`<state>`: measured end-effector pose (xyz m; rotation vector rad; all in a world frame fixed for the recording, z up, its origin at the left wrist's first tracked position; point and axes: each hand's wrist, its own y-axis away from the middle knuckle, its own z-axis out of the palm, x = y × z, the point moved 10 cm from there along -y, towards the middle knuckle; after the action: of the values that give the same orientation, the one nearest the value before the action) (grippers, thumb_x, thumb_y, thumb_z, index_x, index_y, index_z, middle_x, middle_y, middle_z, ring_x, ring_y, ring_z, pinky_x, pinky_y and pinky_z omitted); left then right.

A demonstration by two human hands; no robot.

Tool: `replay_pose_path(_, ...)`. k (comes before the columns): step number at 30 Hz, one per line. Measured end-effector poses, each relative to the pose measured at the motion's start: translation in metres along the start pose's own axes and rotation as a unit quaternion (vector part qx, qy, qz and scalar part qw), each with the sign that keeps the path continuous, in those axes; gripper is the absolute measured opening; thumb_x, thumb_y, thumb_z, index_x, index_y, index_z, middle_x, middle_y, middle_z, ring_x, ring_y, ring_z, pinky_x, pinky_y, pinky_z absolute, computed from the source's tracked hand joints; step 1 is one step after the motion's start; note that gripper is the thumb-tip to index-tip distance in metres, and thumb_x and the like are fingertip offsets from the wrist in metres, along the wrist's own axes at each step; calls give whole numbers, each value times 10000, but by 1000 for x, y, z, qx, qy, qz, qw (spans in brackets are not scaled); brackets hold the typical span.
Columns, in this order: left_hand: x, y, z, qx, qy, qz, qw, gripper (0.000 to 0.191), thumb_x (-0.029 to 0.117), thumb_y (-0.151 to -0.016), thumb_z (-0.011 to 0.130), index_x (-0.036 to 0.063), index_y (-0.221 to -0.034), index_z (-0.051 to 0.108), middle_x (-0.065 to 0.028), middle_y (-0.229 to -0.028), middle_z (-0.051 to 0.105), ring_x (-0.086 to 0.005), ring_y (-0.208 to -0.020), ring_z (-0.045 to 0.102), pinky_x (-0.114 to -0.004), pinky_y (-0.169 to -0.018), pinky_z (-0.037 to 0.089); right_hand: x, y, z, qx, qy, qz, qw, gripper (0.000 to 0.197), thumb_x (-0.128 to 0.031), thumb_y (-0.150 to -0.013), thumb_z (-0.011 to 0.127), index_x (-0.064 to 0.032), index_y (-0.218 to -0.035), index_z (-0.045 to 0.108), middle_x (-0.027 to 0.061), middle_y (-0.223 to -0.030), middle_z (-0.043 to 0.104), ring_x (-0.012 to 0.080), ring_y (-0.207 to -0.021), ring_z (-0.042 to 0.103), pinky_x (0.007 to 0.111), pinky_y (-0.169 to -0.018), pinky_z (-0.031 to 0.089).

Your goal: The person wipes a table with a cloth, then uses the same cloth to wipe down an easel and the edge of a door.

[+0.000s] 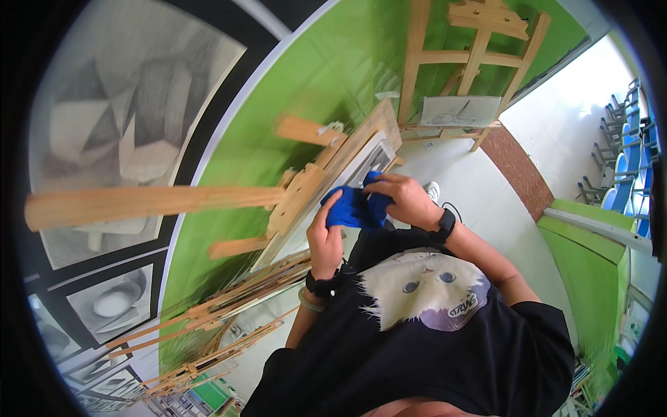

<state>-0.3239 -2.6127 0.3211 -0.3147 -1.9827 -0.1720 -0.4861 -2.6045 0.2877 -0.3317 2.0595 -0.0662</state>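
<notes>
Between my two hands is a blue cloth (348, 209), bunched and partly folded. My left hand (325, 238) grips its left edge, thumb and fingers pressed on the fabric. The cloth's right part is pinched in the fingers of my right hand (409, 200). Just beyond the cloth stands a wooden easel (297, 200) bearing a drawing board (383, 117). On that board is a grey-toned drawing (378, 156), partly hidden by the cloth and my right hand.
A second easel (475, 57) with a pencil sketch (461, 111) stands against the green wall (333, 68). Several folded easels (245, 286) lean at the lower left. Framed drawings (125, 114) hang on the left. Blue chairs (622, 167) line the far right, past a green partition (583, 260).
</notes>
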Motion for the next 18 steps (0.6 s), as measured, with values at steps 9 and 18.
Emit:
replay_pose_path(9,16,-85,106,14,-140,68,988,407,10,-874,503,37,-1280,515,-223,-1164,578,-434,-1058,569,-451,-910,465,67,-54,-89,128,107,-38,985,463,82,-635,573,-79,-1064,638,171,-1238,617,373,-1014,573,417,-888,496)
replay_pose_path(18,-12,-102,112,20,-262,51,964,464,-8,-810,540,30,-1270,484,-209,-1103,559,-431,-966,578,-483,-795,499,78,-72,-56,80,187,-57,978,355,0,-732,611,-95,-1072,638,114,-1239,627,323,-990,588,388,-851,508)
